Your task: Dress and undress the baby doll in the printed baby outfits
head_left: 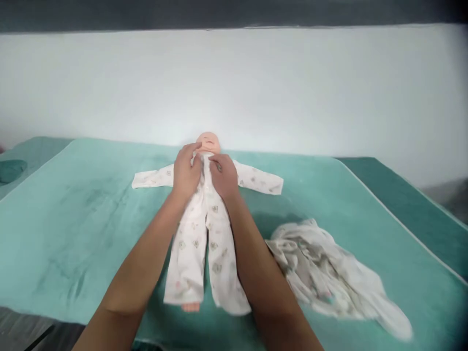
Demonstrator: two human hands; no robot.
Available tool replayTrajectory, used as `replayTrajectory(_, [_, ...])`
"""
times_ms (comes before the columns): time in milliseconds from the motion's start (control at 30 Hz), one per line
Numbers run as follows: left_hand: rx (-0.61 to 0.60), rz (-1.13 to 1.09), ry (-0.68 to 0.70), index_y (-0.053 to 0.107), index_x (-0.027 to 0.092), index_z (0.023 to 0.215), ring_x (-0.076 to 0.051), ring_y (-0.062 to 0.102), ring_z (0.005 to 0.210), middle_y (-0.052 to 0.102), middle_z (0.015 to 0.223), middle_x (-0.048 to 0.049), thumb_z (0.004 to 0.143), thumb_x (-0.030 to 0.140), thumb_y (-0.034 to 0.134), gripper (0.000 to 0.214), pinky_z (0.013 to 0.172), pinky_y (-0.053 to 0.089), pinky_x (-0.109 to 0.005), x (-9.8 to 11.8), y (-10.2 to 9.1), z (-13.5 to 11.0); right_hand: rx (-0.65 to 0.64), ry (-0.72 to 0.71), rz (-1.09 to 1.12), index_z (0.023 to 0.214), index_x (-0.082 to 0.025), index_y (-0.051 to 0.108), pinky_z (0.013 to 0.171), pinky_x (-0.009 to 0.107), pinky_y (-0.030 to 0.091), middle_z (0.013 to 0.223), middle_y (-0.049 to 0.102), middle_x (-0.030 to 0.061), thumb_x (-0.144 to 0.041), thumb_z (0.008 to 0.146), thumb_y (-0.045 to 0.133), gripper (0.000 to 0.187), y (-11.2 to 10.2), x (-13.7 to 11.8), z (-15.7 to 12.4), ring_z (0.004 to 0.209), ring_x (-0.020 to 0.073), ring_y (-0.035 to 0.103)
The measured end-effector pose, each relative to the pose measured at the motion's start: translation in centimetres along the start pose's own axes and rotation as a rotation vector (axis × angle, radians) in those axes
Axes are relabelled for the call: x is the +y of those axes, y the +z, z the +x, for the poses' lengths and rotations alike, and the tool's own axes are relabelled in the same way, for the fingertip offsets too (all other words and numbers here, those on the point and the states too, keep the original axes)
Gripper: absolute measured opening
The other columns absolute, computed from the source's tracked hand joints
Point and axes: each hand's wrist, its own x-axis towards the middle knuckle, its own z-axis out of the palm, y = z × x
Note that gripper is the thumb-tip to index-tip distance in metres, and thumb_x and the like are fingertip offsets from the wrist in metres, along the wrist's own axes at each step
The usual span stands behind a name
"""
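A baby doll (208, 142) lies on its back on a teal mat (84, 219), head toward the wall. It wears a white printed sleepsuit (199, 243) with both sleeves spread out sideways. One bare foot shows below the left leg. My left hand (186, 171) and my right hand (224, 175) rest on the doll's chest just below its chin. Both pinch the front edges of the sleepsuit at the collar, fingers curled on the cloth.
A crumpled white printed garment (329, 275) lies on the mat to the right of the doll's legs. A darker green surface (409, 204) borders the mat on the right. A white wall (256, 87) runs behind. A dark green cloth (10, 170) sits far left.
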Motion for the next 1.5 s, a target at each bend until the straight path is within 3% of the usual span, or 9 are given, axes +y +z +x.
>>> replayTrajectory(200, [-0.010,0.019,-0.162,0.072,0.021,0.107,-0.021,0.066,0.112,0.072,0.115,-0.0064,0.092,0.018,0.050,0.027,0.104,0.050,-0.038,-2.9,2.2,-0.2,-0.078,0.068,0.068,0.111,-0.026,0.068,0.096,0.043,0.050,0.117,0.069,0.0064,-0.025,0.090,0.050,0.028,-0.6,0.3,-0.5,0.109,0.0250,0.062])
replayTrajectory(733, [0.010,0.158,-0.251,0.074,0.018,0.098,-0.024,0.062,0.115,0.069,0.117,-0.0095,0.087,0.012,0.049,0.028,0.107,0.047,-0.043,-2.3,2.4,-0.3,-0.114,0.107,0.103,0.108,-0.026,0.070,0.095,0.045,0.047,0.116,0.071,0.0051,-0.024,0.090,0.048,0.029,-0.4,0.0,-0.2,0.106,0.0260,0.061])
replayTrajectory(1000, [-0.027,-0.010,-0.209,0.077,0.025,0.111,-0.022,0.061,0.120,0.069,0.122,-0.0046,0.091,0.015,0.047,0.037,0.111,0.045,-0.041,-2.9,2.1,-0.4,-0.144,0.076,0.118,0.119,-0.030,0.068,0.099,0.044,0.046,0.121,0.070,0.0017,-0.023,0.094,0.044,0.036,-0.7,-0.3,-0.4,0.109,0.0245,0.059])
replayTrajectory(1267, [-0.026,0.008,-0.214,0.075,0.025,0.112,-0.022,0.060,0.121,0.071,0.122,-0.0029,0.090,0.013,0.046,0.038,0.110,0.046,-0.042,-2.7,2.1,-0.4,-0.211,-0.068,-0.050,0.126,-0.025,0.062,0.102,0.046,0.043,0.125,0.066,0.0077,-0.015,0.092,0.037,0.043,-0.8,-0.7,-0.3,0.114,0.0262,0.055])
replayTrajectory(1500, [-0.034,-0.066,-0.220,0.067,0.027,0.119,-0.021,0.062,0.122,0.071,0.124,-0.0018,0.093,0.014,0.045,0.036,0.108,0.048,-0.042,-2.6,2.1,-0.6,-0.205,-0.023,-0.036,0.129,-0.028,0.059,0.102,0.049,0.043,0.131,0.063,0.0063,-0.018,0.094,0.039,0.042,-0.7,-0.7,-0.5,0.112,0.0271,0.054])
